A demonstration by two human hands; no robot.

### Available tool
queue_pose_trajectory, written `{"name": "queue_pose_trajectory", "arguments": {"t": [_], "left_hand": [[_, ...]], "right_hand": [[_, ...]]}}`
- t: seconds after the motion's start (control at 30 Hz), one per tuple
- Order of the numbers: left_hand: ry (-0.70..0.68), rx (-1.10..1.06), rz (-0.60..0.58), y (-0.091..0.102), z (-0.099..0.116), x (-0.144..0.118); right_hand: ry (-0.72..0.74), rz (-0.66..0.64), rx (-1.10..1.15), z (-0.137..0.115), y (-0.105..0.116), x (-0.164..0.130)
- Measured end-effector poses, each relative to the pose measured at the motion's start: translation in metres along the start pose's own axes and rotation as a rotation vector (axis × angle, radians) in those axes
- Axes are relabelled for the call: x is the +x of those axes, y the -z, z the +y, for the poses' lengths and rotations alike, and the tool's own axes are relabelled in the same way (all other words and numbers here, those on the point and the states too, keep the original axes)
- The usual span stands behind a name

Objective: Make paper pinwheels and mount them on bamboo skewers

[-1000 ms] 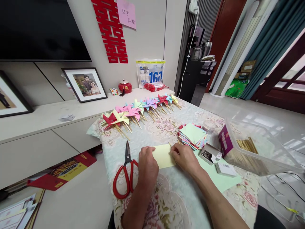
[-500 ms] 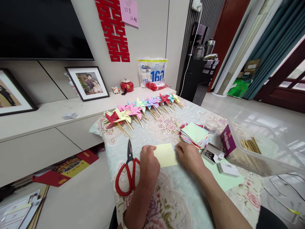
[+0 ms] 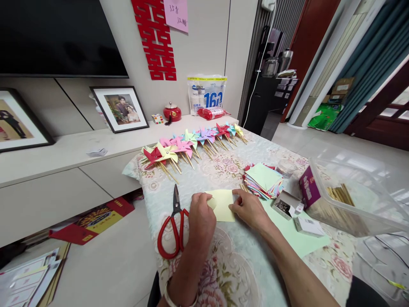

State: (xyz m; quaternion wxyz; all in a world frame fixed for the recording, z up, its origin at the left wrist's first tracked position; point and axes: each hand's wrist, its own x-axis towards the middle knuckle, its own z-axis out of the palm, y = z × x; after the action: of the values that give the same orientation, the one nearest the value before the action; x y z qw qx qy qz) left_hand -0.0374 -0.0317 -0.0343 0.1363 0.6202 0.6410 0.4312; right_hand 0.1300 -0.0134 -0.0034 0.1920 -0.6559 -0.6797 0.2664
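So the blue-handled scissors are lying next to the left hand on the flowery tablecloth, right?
Not quite. The metal scissors have red handles, not blue. The head view shows them lying on the flowery tablecloth just beside the left hand, which, together with the right hand, is on the pale yellow paper square.

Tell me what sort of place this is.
Probably a home living room used as a craft spot: a TV above a low cabinet with framed photos, and a table holding paper pinwheels.
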Motion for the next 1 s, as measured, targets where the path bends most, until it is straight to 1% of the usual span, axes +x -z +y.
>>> {"name": "queue_pose_trajectory", "arguments": {"t": [0.2,0.3,0.37,0.53,0.67,0.83,0.93,1.0], "left_hand": [[0.010,0.037,-0.097,0.003,0.003,-0.001],[0.000,0.056,-0.113,0.007,0.004,-0.003],[-0.035,0.059,-0.113,0.009,0.004,-0.006],[-0.205,0.112,-0.090,0.011,0.006,-0.026],[-0.371,0.306,-0.117,0.007,0.011,-0.040],[-0.526,0.609,-0.167,0.005,0.017,-0.038],[-0.621,0.719,-0.210,0.006,0.022,-0.033],[-0.673,0.755,-0.227,0.006,0.025,-0.031]], "right_hand": [[0.012,0.008,0.020,0.002,-0.002,0.002],[0.018,0.007,0.031,0.003,-0.002,0.002],[0.021,0.006,0.044,0.003,-0.002,0.003],[0.023,0.021,0.060,0.004,0.000,0.003],[0.011,0.028,0.089,0.007,0.002,0.004],[0.006,0.039,0.138,0.011,0.003,0.006],[0.007,0.047,0.171,0.014,0.003,0.008],[0.012,0.053,0.190,0.016,0.003,0.009]]}}
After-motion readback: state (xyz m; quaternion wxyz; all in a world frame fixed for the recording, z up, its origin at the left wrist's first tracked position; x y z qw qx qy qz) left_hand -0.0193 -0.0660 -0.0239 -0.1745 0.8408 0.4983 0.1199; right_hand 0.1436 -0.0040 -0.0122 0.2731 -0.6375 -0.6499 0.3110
